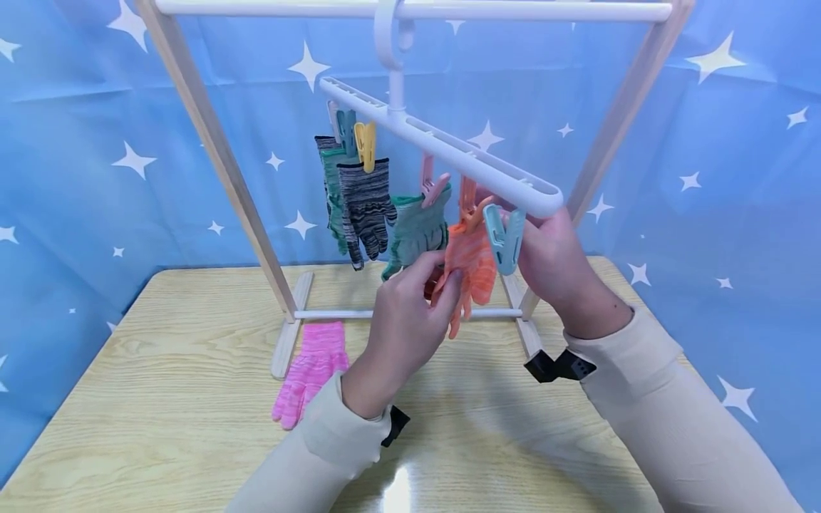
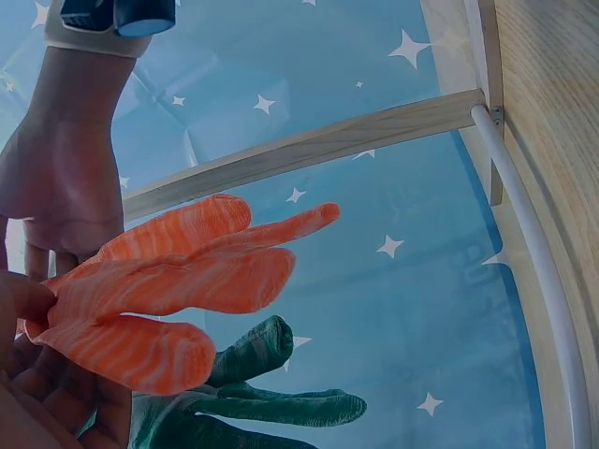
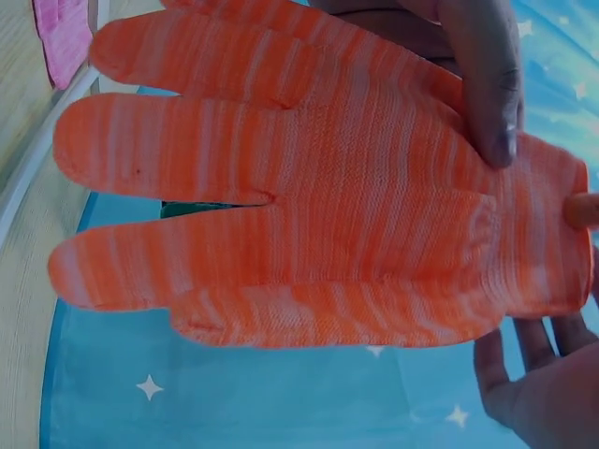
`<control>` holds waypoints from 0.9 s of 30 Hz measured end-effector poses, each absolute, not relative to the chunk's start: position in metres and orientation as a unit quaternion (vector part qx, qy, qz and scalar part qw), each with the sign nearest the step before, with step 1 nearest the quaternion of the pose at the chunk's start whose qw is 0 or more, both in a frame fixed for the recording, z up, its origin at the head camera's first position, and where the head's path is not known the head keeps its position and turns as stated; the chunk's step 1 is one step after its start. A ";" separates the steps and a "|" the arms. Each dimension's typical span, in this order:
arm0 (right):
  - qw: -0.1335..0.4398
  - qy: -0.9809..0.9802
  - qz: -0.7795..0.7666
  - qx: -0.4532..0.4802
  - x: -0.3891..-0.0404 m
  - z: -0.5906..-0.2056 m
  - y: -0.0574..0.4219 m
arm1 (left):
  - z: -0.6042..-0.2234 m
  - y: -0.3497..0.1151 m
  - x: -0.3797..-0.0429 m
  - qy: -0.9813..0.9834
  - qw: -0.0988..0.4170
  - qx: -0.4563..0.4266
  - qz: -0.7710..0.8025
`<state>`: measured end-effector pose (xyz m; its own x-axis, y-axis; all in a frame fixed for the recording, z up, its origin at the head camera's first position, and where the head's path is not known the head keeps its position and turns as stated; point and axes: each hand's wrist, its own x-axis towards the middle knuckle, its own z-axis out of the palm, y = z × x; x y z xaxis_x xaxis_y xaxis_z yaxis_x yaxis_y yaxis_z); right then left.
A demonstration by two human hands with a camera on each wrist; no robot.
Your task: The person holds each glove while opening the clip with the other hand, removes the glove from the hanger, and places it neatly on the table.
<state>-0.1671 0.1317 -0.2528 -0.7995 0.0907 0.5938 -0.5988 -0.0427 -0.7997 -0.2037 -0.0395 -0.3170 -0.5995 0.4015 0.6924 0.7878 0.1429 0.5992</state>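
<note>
My left hand [image 1: 413, 313] pinches an orange striped knit glove [image 1: 471, 260] near its cuff, with the thumb on the near side. In the right wrist view the glove's palm spreads flat, fingers pointing left. An orange clothespin [image 1: 471, 206] hangs from the white hanger [image 1: 449, 142] at the glove's cuff. My right hand [image 1: 551, 256] reaches behind the hanger's near end, its curled fingers at that clothespin and partly hidden. A light-blue clothespin [image 1: 504, 239] hangs in front of the right fingers.
A green glove [image 1: 417, 231] hangs from a pink clothespin [image 1: 434, 189]. Farther along, a black-grey glove [image 1: 365, 206] hangs from a yellow clothespin [image 1: 365, 144], with more gloves behind. A pink glove [image 1: 313, 370] lies on the table [image 1: 160, 399]. Wooden posts [image 1: 218, 164] carry the top rail [image 1: 513, 10].
</note>
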 end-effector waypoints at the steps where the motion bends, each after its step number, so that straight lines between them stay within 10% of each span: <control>1: 0.245 -0.647 0.694 0.199 -0.166 -0.253 0.131 | -0.318 -0.039 -0.203 -0.733 0.188 -0.407 -0.512; 27: 0.204 -0.654 0.697 0.211 -0.159 -0.246 0.119 | -0.317 -0.044 -0.192 -0.747 0.178 -0.414 -0.489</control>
